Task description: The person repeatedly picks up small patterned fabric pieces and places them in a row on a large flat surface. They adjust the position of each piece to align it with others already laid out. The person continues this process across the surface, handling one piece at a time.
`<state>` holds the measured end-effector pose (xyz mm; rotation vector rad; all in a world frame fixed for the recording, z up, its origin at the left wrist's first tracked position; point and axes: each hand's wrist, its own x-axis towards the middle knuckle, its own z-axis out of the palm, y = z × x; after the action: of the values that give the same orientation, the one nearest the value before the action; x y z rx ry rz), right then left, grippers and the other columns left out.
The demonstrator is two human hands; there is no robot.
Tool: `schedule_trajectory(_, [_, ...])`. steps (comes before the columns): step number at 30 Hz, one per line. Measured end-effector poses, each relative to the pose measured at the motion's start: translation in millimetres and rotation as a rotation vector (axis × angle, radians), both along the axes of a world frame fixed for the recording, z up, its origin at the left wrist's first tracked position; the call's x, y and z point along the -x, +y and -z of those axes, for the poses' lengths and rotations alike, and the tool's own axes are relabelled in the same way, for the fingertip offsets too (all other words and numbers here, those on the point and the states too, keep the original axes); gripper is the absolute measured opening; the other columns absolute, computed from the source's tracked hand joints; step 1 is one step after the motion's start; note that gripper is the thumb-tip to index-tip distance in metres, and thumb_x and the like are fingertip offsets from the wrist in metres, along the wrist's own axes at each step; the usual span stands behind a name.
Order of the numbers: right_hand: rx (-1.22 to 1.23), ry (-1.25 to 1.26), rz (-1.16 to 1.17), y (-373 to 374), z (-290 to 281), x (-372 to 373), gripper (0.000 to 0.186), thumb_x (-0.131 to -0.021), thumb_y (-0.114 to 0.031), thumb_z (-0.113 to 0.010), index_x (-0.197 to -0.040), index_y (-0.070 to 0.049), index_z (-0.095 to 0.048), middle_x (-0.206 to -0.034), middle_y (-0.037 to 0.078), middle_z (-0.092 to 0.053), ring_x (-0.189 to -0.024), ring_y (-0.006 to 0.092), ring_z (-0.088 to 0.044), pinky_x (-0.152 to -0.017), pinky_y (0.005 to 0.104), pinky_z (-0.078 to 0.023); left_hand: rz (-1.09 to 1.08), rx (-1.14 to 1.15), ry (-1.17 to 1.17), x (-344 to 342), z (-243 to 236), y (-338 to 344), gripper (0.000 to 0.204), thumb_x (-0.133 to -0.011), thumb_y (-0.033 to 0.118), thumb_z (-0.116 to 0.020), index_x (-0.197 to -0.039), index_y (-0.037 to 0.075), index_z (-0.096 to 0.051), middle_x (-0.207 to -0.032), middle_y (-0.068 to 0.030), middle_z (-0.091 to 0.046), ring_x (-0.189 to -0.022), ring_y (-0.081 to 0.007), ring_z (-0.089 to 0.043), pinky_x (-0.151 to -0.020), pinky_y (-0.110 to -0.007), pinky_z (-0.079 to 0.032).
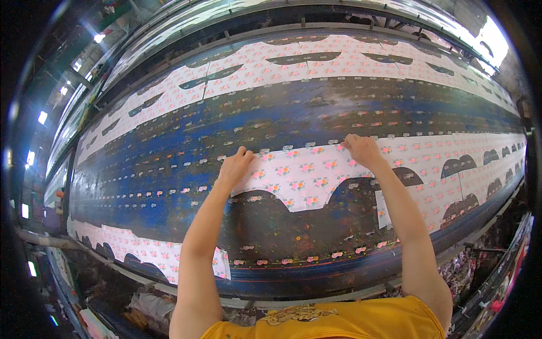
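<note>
A white fabric panel with pink and orange flowers lies along the middle of a long dark table, its lower edge cut in curves around a central tab. At the panel's upper left corner, my left hand has its fingers closed on the edge. My right hand pinches the top edge near the upper right, beside the neighbouring printed panels. Both arms reach forward across the table. The fingertips' undersides are hidden.
More flowered panels run along the table's far side, and others lie at the near left. Dark blue, paint-stained surface with rows of small printed marks shows between them. A rail follows the near edge; crumpled cloth sits below it.
</note>
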<state>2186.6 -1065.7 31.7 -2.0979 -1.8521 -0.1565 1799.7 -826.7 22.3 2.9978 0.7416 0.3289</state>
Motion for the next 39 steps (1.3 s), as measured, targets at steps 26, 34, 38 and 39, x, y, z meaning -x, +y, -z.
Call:
schedule_trajectory(26, [-0.006,0.117,0.016,7.0,11.4,-8.6,0.018,-0.088,-0.019,-0.072,-0.092,-0.006,-0.059,-0.095,0.007,-0.058,-0.094,0.0288,-0.064,-0.074,0.0445,-0.052,-0.115,0.19,-0.122,-27.8,16.7,9.5,0.017,-0.088,0.019,-0.071,-0.098,0.008,-0.064,-0.1,-0.0077,-0.057,-0.102,-0.0319,-0.055,-0.086,-0.048,-0.041])
schedule_trajectory(34, [0.007,0.133,0.015,9.7,22.2,-7.6,0.014,-0.085,-0.014,-0.069,-0.091,-0.004,-0.061,-0.106,0.012,-0.055,-0.108,0.0319,-0.055,-0.092,0.0456,-0.045,-0.042,0.205,-0.059,-23.6,17.3,9.0,0.007,-0.09,0.01,-0.062,-0.097,0.009,-0.06,-0.1,-0.009,-0.06,-0.102,-0.0318,-0.055,-0.087,-0.047,-0.039])
schedule_trajectory(38, [-0.026,0.188,0.003,5.1,22.2,-9.4,0.014,-0.084,-0.011,-0.07,-0.091,-0.005,-0.059,-0.105,0.011,-0.055,-0.104,0.0316,-0.055,-0.089,0.0453,-0.043,-0.051,0.181,0.022,-28.4,5.7,2.0,0.007,-0.09,0.007,-0.06,-0.097,0.009,-0.059,-0.099,-0.011,-0.063,-0.1,-0.0324,-0.057,-0.087,-0.047,-0.039])
schedule_trajectory(39, [-0.019,0.162,-0.006,4.3,23.8,-10.4,0.016,-0.084,-0.011,-0.071,-0.091,-0.005,-0.057,-0.104,0.011,-0.055,-0.103,0.0318,-0.055,-0.089,0.0453,-0.043,-0.054,0.217,0.024,-29.8,5.9,1.4,0.007,-0.091,0.007,-0.06,-0.097,0.008,-0.059,-0.1,-0.0119,-0.063,-0.1,-0.0333,-0.058,-0.087,-0.047,-0.04])
